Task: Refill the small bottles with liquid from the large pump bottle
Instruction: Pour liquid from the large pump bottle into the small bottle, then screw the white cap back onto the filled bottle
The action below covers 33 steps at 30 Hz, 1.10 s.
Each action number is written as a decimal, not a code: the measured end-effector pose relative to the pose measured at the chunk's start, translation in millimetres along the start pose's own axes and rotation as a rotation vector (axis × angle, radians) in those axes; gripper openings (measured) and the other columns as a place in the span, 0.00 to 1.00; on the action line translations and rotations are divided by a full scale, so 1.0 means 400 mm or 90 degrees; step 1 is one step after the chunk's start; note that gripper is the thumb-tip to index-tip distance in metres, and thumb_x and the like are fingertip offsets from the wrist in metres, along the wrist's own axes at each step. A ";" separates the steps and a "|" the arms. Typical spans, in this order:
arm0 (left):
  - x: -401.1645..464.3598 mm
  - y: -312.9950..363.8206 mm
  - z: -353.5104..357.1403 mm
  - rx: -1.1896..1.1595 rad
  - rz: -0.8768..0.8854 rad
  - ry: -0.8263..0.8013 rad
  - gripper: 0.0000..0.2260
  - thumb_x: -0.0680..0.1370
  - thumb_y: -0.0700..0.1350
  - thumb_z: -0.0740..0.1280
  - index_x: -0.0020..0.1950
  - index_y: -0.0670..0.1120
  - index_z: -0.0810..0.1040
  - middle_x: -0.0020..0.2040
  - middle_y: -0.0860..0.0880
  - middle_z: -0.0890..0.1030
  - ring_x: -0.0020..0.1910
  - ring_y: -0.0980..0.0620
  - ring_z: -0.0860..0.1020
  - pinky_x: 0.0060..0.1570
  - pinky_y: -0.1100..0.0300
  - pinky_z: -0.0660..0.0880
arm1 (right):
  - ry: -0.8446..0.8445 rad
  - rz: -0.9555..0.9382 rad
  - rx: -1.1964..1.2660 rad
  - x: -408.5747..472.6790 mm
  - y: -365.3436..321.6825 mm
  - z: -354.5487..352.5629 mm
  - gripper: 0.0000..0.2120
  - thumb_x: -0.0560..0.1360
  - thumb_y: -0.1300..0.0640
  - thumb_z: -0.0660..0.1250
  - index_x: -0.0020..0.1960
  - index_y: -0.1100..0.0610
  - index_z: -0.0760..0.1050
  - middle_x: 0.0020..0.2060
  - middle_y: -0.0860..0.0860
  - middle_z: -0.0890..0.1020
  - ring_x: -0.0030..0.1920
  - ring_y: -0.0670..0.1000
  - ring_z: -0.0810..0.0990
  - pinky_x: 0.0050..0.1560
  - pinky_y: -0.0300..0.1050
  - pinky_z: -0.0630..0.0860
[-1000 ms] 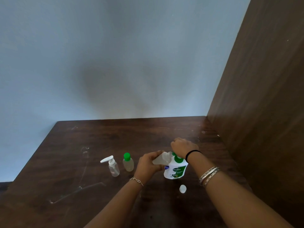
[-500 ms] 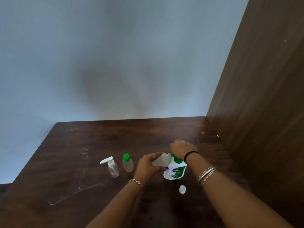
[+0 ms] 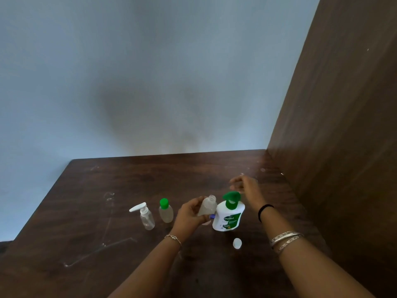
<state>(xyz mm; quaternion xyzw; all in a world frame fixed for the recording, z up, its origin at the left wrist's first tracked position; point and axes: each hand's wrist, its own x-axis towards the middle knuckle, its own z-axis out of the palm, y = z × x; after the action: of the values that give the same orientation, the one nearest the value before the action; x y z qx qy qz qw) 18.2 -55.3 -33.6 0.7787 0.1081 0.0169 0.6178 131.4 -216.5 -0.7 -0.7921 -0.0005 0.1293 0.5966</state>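
The large white pump bottle [image 3: 229, 215] with a green pump head stands upright on the dark wooden table [image 3: 133, 244]. My left hand [image 3: 190, 214] grips a small clear uncapped bottle [image 3: 208, 206], tilted, its mouth close to the pump's left side. My right hand [image 3: 246, 188] hovers just above and behind the pump head, blurred, fingers extended and holding nothing. A small white cap [image 3: 237, 243] lies on the table in front of the pump bottle. To the left stand a small bottle with a green cap [image 3: 165, 210] and a small clear spray bottle with a white pump [image 3: 145, 216].
A brown wooden panel [image 3: 343, 147] rises along the table's right side. A pale wall [image 3: 150, 82] stands behind the table. Smears and scratches mark the tabletop at the left.
My right hand has lifted off the green pump head and moved up and back. The small bottle in my left hand has drawn slightly away from the nozzle.
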 end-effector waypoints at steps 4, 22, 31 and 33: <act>-0.003 -0.012 -0.002 -0.023 0.002 0.008 0.24 0.64 0.37 0.76 0.58 0.46 0.74 0.54 0.47 0.80 0.55 0.49 0.78 0.59 0.50 0.75 | 0.128 -0.005 -0.038 -0.026 0.081 -0.043 0.14 0.80 0.61 0.55 0.47 0.64 0.78 0.35 0.54 0.79 0.37 0.53 0.77 0.40 0.42 0.76; -0.111 -0.059 0.050 0.002 -0.038 0.005 0.24 0.64 0.35 0.76 0.57 0.48 0.75 0.53 0.49 0.80 0.53 0.51 0.78 0.57 0.57 0.75 | -0.077 -0.013 -0.378 -0.209 0.271 -0.008 0.16 0.70 0.57 0.71 0.57 0.56 0.76 0.49 0.50 0.77 0.52 0.49 0.76 0.51 0.39 0.71; -0.149 -0.077 0.048 -0.006 -0.073 0.015 0.25 0.64 0.34 0.75 0.60 0.46 0.75 0.55 0.47 0.80 0.56 0.51 0.78 0.60 0.55 0.75 | -0.083 -0.073 -0.475 -0.234 0.262 0.011 0.12 0.74 0.58 0.66 0.57 0.53 0.78 0.56 0.52 0.78 0.58 0.52 0.76 0.58 0.41 0.71; -0.152 -0.076 0.045 -0.006 -0.071 0.021 0.25 0.65 0.34 0.75 0.60 0.46 0.75 0.54 0.49 0.80 0.55 0.51 0.78 0.59 0.57 0.75 | -0.074 -0.080 -0.444 -0.245 0.233 0.005 0.13 0.74 0.58 0.67 0.58 0.55 0.78 0.56 0.54 0.78 0.56 0.52 0.77 0.55 0.39 0.71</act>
<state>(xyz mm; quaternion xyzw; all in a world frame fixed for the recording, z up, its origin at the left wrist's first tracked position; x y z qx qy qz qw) -43.0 -77.6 -60.5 0.7680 0.1616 -0.0042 0.6197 22.0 -256.6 -69.4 -0.9379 -0.1272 0.1293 0.2958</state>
